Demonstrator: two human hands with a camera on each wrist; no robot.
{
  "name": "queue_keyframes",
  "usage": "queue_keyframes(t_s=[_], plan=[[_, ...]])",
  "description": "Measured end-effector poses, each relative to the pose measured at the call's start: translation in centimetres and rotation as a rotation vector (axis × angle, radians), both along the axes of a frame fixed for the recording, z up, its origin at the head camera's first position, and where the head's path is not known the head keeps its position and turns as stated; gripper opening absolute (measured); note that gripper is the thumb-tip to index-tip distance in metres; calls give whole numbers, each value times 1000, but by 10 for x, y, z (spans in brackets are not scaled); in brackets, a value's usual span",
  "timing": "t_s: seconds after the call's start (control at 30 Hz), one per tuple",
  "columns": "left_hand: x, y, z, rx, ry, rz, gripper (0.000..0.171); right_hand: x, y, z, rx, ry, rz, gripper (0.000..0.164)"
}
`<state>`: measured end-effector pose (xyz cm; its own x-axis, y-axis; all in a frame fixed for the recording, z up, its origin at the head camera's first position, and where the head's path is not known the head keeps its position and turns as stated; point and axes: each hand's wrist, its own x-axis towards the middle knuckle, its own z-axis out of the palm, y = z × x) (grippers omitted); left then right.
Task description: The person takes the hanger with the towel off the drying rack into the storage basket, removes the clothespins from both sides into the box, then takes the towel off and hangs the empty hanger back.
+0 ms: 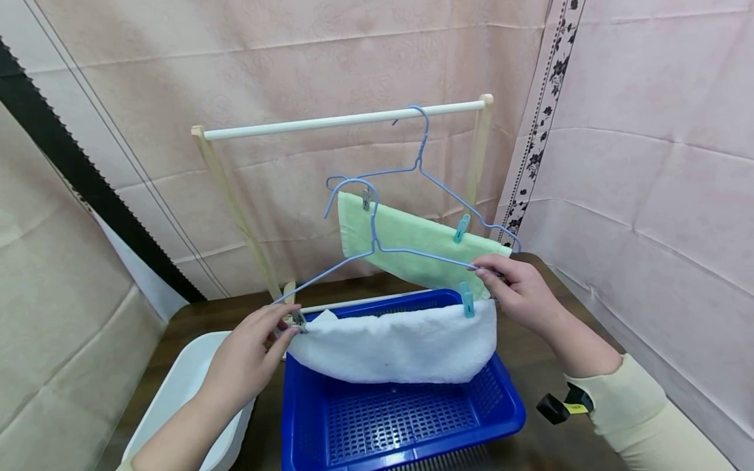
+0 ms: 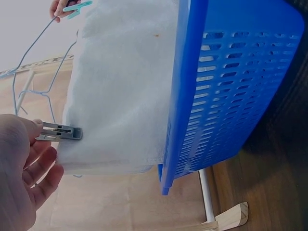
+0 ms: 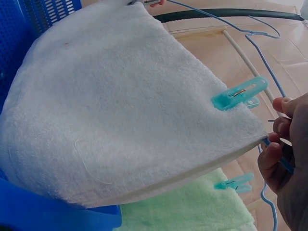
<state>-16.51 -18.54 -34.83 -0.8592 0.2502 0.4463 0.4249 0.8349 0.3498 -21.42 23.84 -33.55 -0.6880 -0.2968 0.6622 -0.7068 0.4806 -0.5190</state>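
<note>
A white towel (image 1: 391, 350) hangs folded from a blue wire hanger (image 1: 373, 226), above the blue basket. My left hand (image 1: 247, 356) pinches a grey clothespin (image 2: 62, 132), whose jaws sit on the towel's left top edge. At the other end, my right hand (image 1: 521, 294) grips the hanger's right arm near its tip. Close to that hand a teal clothespin (image 3: 240, 94) is clipped on the towel's right top edge. The hanger's hook is free of the rod. In the head view, the left hand partly covers the hanger's left end.
Behind stands a wooden rack with a white rod (image 1: 341, 122). A second blue hanger (image 1: 450, 191) hangs on it, with a light green towel (image 1: 406, 239) clipped below. The blue basket (image 1: 509, 422) stands beneath the white towel. A white tub (image 1: 171, 399) lies at the left.
</note>
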Motion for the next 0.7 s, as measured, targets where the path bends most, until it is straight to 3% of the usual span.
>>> queue_keyframes(t_s=[0.47,0.7], plan=[[1,0,-6,59,62,-25,29,0,1,-2,-8,-20,0,20],[3,0,-12,92,164,-26,27,0,0,-2,-19,-13,-7,19]])
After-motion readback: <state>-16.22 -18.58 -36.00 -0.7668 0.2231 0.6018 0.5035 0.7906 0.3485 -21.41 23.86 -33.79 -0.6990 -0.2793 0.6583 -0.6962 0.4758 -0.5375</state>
